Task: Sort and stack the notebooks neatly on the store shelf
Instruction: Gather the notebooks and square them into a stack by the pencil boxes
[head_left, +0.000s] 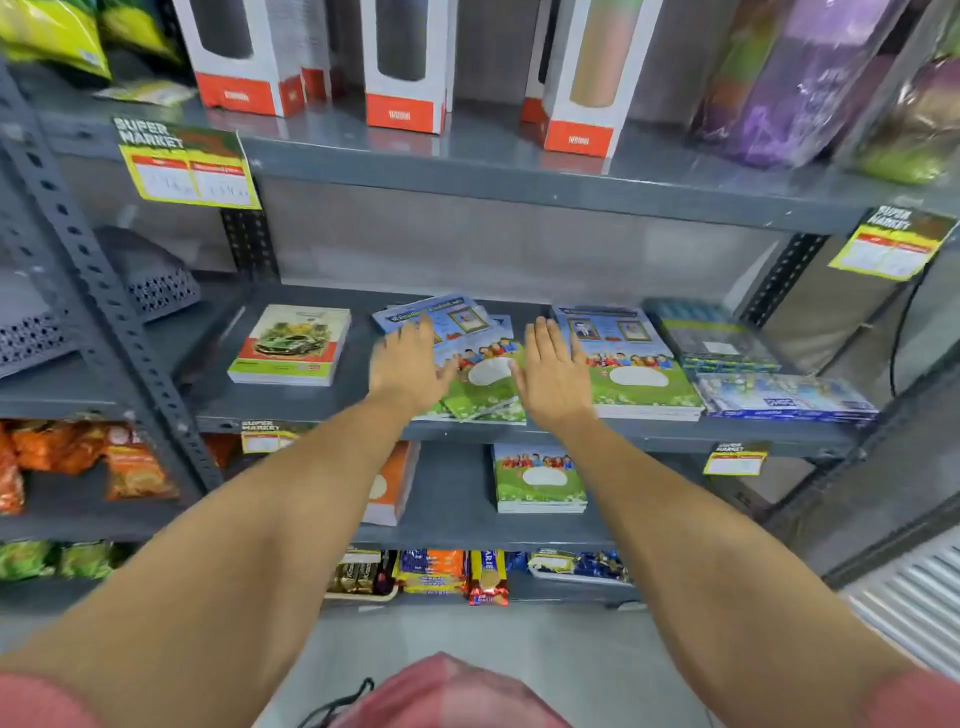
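both hands reach out over the middle shelf (322, 405) of a grey metal rack. the left hand (408, 364) lies flat, palm down, fingers spread, on the left part of a loose, fanned pile of notebooks (480, 374) with blue-and-green covers showing children on grass; its grip is wide and closes on nothing. the right hand (553, 371) is also flat with fingers stretched, its grip wide, at the right edge of that same pile, just beside a tidier stack of matching notebooks (636, 374) to the right. the loose pile sits at the shelf's middle, some copies turned askew, the farthest one angled toward the back. at the left of the shelf, apart from the pile, lies a thick notebook with a green car (291, 345) on its cover. at the right end lie dark and blue packs (779, 397). on the shelf below rests another short stack of green-covered notebooks (537, 480). yellow price tags (189, 169) hang from the upper shelf edge.
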